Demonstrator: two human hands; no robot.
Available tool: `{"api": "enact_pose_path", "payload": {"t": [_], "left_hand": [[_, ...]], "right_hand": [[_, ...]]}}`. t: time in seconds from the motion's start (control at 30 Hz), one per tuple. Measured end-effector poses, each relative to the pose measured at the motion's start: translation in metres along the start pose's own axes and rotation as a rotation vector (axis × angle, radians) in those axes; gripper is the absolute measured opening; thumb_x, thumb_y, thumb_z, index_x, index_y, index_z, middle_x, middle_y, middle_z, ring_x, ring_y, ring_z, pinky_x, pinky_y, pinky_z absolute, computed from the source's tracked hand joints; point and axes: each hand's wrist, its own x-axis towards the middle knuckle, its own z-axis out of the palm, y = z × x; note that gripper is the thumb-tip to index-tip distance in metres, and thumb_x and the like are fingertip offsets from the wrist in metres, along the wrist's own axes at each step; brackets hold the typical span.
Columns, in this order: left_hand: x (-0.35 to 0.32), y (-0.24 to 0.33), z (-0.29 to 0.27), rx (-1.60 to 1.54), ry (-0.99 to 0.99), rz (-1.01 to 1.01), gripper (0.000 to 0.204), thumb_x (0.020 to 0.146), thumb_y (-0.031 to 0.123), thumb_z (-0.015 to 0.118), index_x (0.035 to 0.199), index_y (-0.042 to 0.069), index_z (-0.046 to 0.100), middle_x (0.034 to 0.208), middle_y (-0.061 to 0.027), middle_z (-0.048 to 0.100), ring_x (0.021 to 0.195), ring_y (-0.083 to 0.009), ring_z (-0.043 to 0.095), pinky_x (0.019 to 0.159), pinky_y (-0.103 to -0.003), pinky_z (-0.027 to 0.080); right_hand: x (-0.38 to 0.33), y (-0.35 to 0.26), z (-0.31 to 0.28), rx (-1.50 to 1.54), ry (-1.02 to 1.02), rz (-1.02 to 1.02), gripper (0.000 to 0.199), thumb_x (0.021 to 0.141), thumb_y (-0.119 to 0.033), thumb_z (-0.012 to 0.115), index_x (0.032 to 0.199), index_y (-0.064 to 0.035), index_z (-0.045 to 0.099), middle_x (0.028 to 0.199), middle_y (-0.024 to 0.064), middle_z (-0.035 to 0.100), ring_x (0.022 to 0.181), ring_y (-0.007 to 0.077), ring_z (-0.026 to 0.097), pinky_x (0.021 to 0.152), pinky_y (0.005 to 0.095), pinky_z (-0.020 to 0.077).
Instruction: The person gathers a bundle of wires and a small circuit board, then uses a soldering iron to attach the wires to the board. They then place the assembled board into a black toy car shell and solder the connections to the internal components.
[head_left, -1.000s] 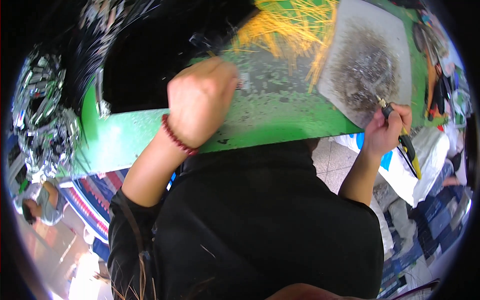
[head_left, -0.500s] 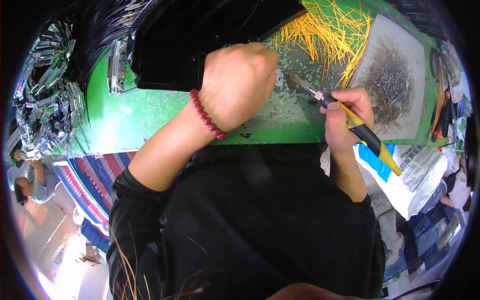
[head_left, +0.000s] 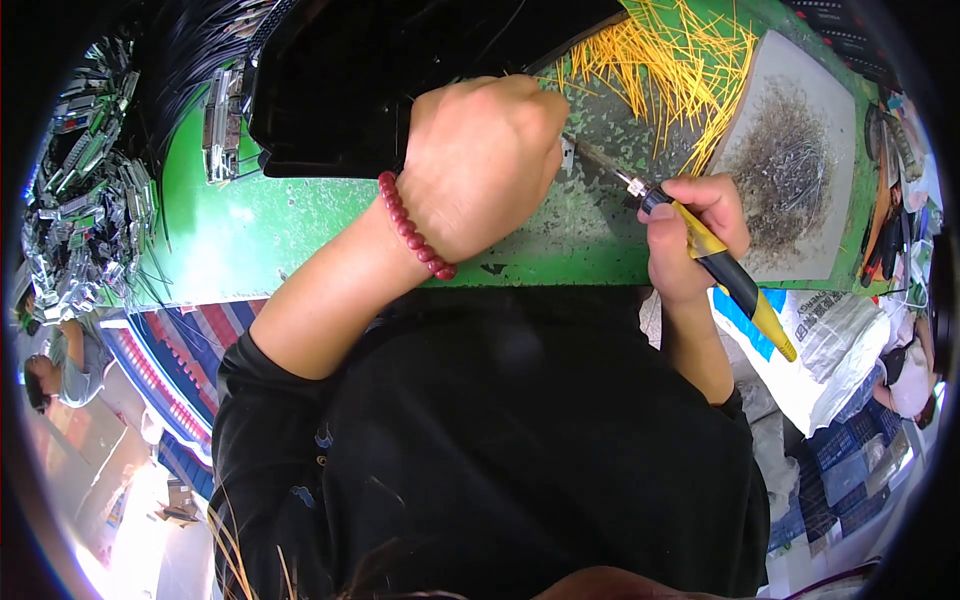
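My left hand (head_left: 485, 165) is closed, back upward, over the green tabletop. Its fingertips are hidden beneath it, so what they hold is out of sight. A small silvery piece (head_left: 568, 152) peeks out beside its knuckles. Between thumb and fingers my right hand (head_left: 692, 235) grips a soldering iron (head_left: 722, 268) with a yellow and black handle. The iron's dark tip points up and left, close to the silvery piece; I cannot tell whether they touch.
Cut yellow wires (head_left: 650, 70) lie beyond my hands. A grey board (head_left: 745, 130) with dark residue is at right, tools (head_left: 880, 230) beyond it. A black tray (head_left: 330, 100) stands behind my left hand; metal-cased parts (head_left: 85, 200) and black wires (head_left: 190, 80) are at left.
The view has shifted slightly. My left hand has moved a little to the right relative to the iron, and more of the silvery piece shows. Both grips look the same.
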Motion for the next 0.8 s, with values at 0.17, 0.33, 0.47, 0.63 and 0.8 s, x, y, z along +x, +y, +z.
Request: {"api": "enact_pose_path", "payload": {"t": [0.17, 0.33, 0.47, 0.63, 0.8], "left_hand": [[-0.0004, 0.0002, 0.0, 0.005, 0.006, 0.008, 0.007, 0.074, 0.008, 0.063, 0.068, 0.006, 0.059, 0.069, -0.0067, 0.06, 0.063, -0.0271, 0.061, 0.052, -0.036, 0.049], [-0.0011, 0.001, 0.0003, 0.022, 0.0, -0.006, 0.007, 0.074, 0.008, 0.062, 0.068, 0.007, 0.059, 0.068, -0.0062, 0.06, 0.062, -0.0271, 0.061, 0.052, -0.036, 0.049], [-0.0008, 0.0018, 0.0003, 0.027, 0.006, -0.006, 0.006, 0.073, 0.009, 0.062, 0.068, 0.007, 0.059, 0.068, -0.0062, 0.06, 0.061, -0.0274, 0.061, 0.052, -0.036, 0.049], [-0.001, 0.0024, 0.0016, 0.034, 0.007, -0.018, 0.006, 0.072, 0.009, 0.063, 0.068, 0.007, 0.059, 0.067, -0.0062, 0.06, 0.06, -0.0276, 0.061, 0.051, -0.037, 0.048], [-0.001, 0.0025, 0.0037, 0.034, 0.036, -0.006, 0.007, 0.072, 0.009, 0.063, 0.067, 0.007, 0.058, 0.066, -0.0057, 0.059, 0.059, -0.0271, 0.06, 0.05, -0.037, 0.048]], "right_hand": [[-0.0027, 0.0051, -0.0024, 0.122, 0.084, -0.049, 0.022, 0.075, -0.015, 0.072, 0.087, -0.001, 0.059, 0.077, 0.0023, 0.056, 0.065, 0.0063, 0.048, 0.059, 0.0207, 0.0388], [-0.0023, 0.0044, -0.0016, 0.054, 0.086, -0.055, 0.024, 0.076, -0.017, 0.074, 0.087, -0.0009, 0.059, 0.074, 0.0001, 0.055, 0.061, 0.0053, 0.046, 0.056, 0.0202, 0.0368], [-0.0018, 0.0025, -0.0006, 0.053, 0.082, -0.047, 0.024, 0.075, -0.017, 0.074, 0.086, -0.001, 0.059, 0.069, -0.0014, 0.053, 0.057, 0.0042, 0.045, 0.052, 0.0198, 0.0347], [-0.0013, 0.002, 0.0005, 0.048, 0.069, -0.055, 0.023, 0.076, -0.016, 0.073, 0.086, -0.0012, 0.058, 0.069, -0.001, 0.053, 0.058, 0.0039, 0.045, 0.052, 0.0197, 0.0346], [-0.002, 0.0022, -0.0009, 0.04, 0.063, -0.054, 0.022, 0.076, -0.016, 0.073, 0.085, -0.0016, 0.058, 0.07, -0.001, 0.054, 0.058, 0.0039, 0.045, 0.052, 0.0197, 0.0349]]}}
